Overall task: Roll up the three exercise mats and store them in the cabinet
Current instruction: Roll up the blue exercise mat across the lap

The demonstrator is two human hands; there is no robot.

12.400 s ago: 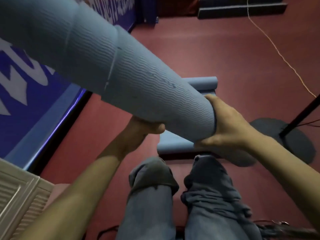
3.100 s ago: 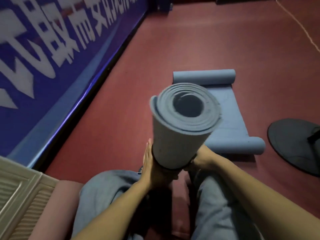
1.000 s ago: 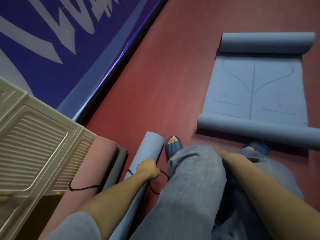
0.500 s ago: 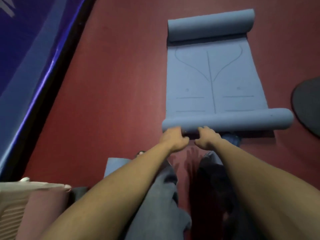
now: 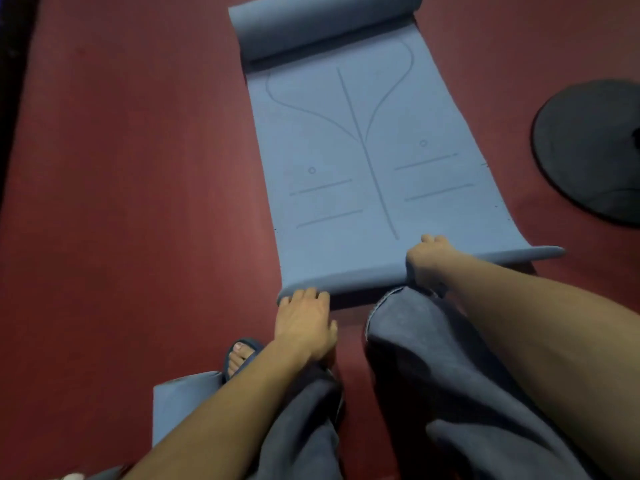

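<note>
Now both hands on the blue mat (image 5: 374, 161) — left hand (image 5: 304, 318) flat at its near corner, right hand (image 5: 427, 259) curled over its near rolled edge; far end rolled too. Another rolled mat (image 5: 180, 403) lies nearer, left.

Two blue mats (image 5: 363, 161) (image 5: 180, 403), two hands (image 5: 304, 323) (image 5: 429, 261), one black disc (image 5: 588, 150), one sandalled foot (image 5: 240, 356)

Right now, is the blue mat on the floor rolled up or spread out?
Mostly spread: the blue mat lies flat, both ends curled, hands on the near curl.
</note>
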